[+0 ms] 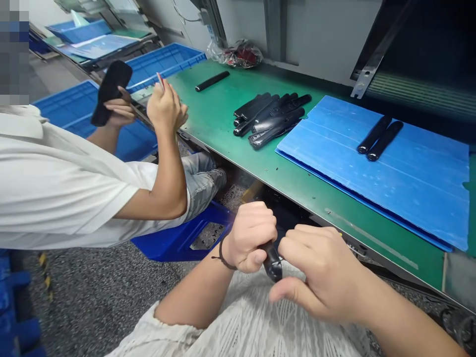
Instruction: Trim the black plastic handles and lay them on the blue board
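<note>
Gripping a black elongated part [275, 271], the left hand [256, 237] forms a fist, with the fingers wrapped around the shaft and clamped on it. The back of the hand faces up, and the thumb lies bent against the part's side. The rounded end of the part projects from the fist, tilted down and toward the right hand [316, 265]. A dark wristband [222, 253] encircles the left wrist; the left forearm rises from the lower left.

The right forearm enters from the lower right corner. The right hand is positioned just beside the projecting end, knuckles up, fingers curled inward, thumb extended below toward the tip of the part. A thin bright line shows between the right fingers and the part; whether the right fingers are clamped on anything cannot be told.

Both hands and the part are above the lap, in front of the edge of the green tabletop [219, 116]. On the tabletop, a pile of similar black parts [267, 114] lies beside a blue sheet [416, 193], which carries two more parts [380, 138]. At the left, a co-worker [59, 178] holds a dark object [111, 91].
</note>
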Available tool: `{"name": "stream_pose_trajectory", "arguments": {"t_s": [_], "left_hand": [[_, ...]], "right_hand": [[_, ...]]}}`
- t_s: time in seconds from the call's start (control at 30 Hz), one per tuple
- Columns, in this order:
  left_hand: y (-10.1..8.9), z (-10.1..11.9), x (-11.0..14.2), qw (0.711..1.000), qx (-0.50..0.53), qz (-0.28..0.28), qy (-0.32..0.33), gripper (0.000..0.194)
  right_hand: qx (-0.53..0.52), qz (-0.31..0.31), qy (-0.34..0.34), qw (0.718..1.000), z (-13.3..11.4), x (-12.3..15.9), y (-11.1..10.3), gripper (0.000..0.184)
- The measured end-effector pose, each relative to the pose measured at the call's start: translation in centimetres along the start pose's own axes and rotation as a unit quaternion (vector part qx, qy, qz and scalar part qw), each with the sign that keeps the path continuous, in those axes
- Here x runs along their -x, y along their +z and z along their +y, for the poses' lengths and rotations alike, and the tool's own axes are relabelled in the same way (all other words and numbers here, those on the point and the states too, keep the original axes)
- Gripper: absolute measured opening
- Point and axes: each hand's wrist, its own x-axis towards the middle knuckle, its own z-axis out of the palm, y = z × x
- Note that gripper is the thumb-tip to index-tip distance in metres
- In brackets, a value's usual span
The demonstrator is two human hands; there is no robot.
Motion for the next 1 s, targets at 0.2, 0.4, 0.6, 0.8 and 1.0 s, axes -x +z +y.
{"name": "stream_pose_trajectory", "arguments": {"t_s": [0.2,0.4,0.6,0.8,1.0], "left_hand": [[0.1,0.0,0.2,0.999,-0.023,0.031,0.001,0.051],[1.4,-0.5,1.2,0.994,-0.046,0.098,-0.005,0.048],[1.4,-0.5,1.1,0.993,-0.05,0.105,-0.004,0.049],[1.1,-0.2,0.6,0.996,-0.023,0.073,-0.044,0.049],[1.0,0.0,0.0,0.998,-0.016,0.042,-0.05,0.048]], "right_hand": [[0.017,0.027,-0.023,0.999,0.0,0.0,0.4,0.06],[0.079,0.111,-0.08,0.987,0.3,0.7,1.5,0.052],[0.03,0.144,-0.13,0.981,0.7,1.3,1.7,0.028],[0.09,0.137,-0.087,0.983,0.8,1.1,0.3,0.038],[0.161,0.11,-0.055,0.979,0.3,0.2,-0.6,0.059]]}}
